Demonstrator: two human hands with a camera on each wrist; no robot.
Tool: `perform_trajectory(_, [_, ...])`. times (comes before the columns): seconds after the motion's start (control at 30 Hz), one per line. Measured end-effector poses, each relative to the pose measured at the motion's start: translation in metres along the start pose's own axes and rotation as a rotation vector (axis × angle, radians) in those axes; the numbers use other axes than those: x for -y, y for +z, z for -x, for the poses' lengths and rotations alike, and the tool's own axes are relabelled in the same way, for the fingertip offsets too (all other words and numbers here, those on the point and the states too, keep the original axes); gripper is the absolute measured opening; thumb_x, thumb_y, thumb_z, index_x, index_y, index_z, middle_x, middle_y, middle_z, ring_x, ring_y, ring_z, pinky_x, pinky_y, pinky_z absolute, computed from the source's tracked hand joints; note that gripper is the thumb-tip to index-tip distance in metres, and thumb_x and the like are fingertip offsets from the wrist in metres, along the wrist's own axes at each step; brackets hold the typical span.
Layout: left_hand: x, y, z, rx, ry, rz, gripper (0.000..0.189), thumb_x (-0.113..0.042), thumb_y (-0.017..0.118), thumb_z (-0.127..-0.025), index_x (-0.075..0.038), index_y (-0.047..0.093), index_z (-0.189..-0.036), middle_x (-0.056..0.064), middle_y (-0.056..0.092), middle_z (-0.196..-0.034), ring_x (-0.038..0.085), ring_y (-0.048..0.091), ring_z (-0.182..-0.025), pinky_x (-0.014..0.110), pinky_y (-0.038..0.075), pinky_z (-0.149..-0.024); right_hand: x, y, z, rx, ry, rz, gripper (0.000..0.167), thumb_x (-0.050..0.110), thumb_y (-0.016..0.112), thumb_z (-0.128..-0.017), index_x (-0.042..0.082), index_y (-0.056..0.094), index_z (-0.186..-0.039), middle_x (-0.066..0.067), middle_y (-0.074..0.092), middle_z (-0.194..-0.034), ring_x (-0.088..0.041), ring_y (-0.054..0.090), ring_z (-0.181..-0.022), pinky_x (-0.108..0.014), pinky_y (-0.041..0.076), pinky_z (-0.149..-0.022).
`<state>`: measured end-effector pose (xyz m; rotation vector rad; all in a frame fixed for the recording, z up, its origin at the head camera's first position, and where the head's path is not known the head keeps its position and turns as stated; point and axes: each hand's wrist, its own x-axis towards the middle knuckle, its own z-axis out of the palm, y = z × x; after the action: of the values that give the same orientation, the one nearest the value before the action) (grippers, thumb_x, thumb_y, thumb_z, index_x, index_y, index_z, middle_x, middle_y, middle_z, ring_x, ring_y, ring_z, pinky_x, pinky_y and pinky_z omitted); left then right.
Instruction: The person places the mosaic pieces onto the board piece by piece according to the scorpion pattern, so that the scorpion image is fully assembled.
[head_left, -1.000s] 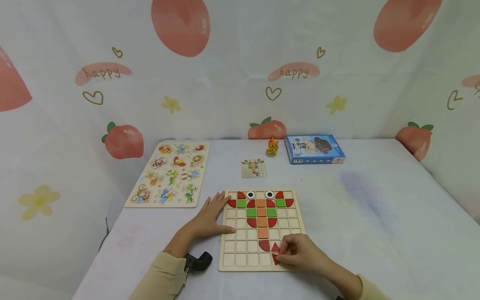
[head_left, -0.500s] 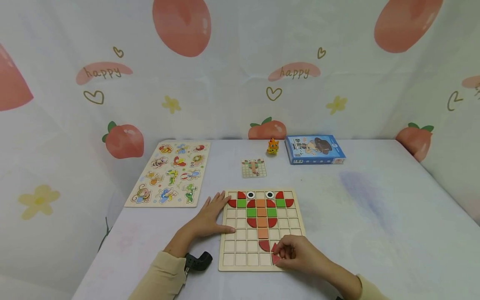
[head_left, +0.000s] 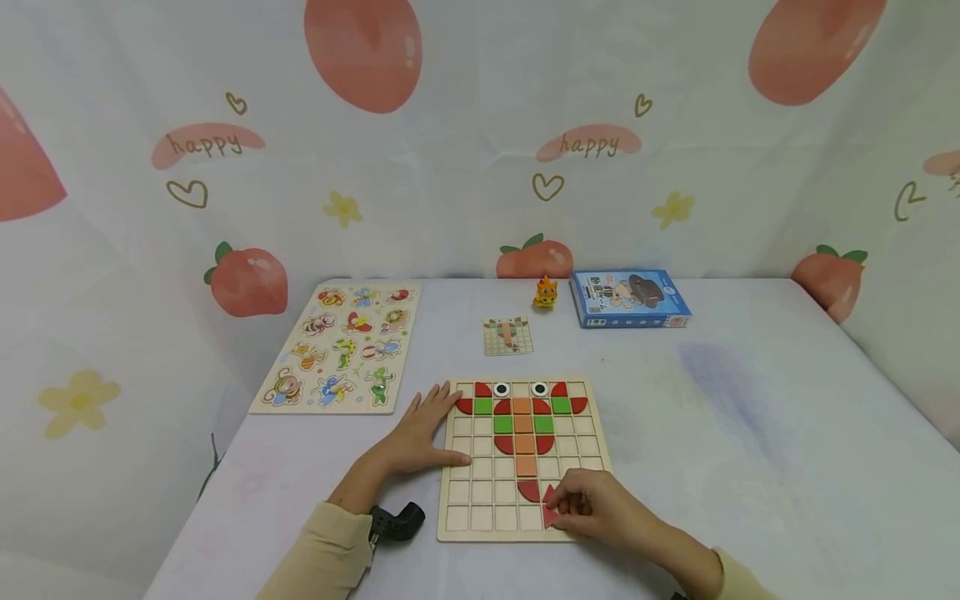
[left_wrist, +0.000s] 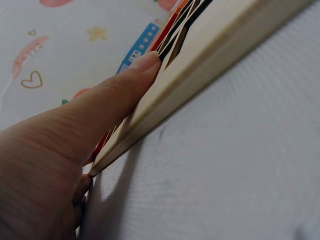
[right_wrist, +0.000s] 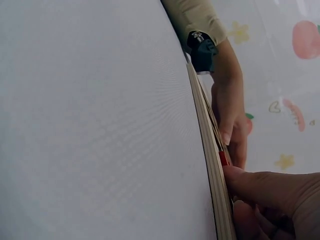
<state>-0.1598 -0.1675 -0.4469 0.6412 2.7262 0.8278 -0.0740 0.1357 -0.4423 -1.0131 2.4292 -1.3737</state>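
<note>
A wooden grid board (head_left: 482, 518) lies on the table, its shapes forming a figure with two eye discs (head_left: 539, 389), green squares (head_left: 503, 425), orange squares (head_left: 526, 466) and red quarter-rounds (head_left: 528, 490). Fingers spread, my left hand (head_left: 416, 442) rests on the board's left edge; the left wrist view shows its thumb (left_wrist: 112, 102) over the rim. At the lower right, my right hand (head_left: 607, 510) pinches a red triangle (head_left: 550, 517) in the bottom row, partly covered by the fingers. Another red triangle (head_left: 549, 493) sits just above it.
Behind the board lies a small pattern card (head_left: 507, 337) with a similar figure. An insect puzzle board (head_left: 337, 350) is at the left. Farther back stand an orange toy figurine (head_left: 545, 293) and a blue box (head_left: 630, 298). A printed curtain (head_left: 450, 200) hangs behind the table.
My right thumb and fingers have shifted slightly at the bottom-row red triangle, which has turned and moved a little left. My left hand and the board have stayed put.
</note>
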Motion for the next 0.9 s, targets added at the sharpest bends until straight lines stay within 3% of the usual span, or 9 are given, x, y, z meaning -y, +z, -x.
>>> perform_trajectory(0.27, [0.0010,0.0001,-0.0008,-0.004,0.004,-0.011,0.103,-0.057,0.074,-0.069,-0.012,0.027,-0.148,0.011,0.012,-0.157,0.028,0.005,-0.146,0.049,-0.001,-0.119,-0.0060,-0.0062,-0.0006,0.030,-0.083,0.024,0.009,0.013,0.069,-0.083,0.008,0.071,-0.090,0.001,0.064,-0.079,0.008,0.046,-0.066,-0.014,0.048,-0.052])
perform_trajectory(0.9, [-0.0010,0.0021,-0.0001,0.007,-0.012,0.003,0.104,-0.056,0.074,-0.068,-0.012,0.026,-0.148,0.010,0.012,-0.157,0.026,0.004,-0.147,0.047,-0.002,-0.119,-0.0023,-0.0077,0.0031,0.031,-0.027,-0.003,0.011,0.017,0.070,-0.083,0.010,0.071,-0.092,0.002,0.065,-0.082,0.006,0.050,-0.069,-0.016,0.049,-0.054])
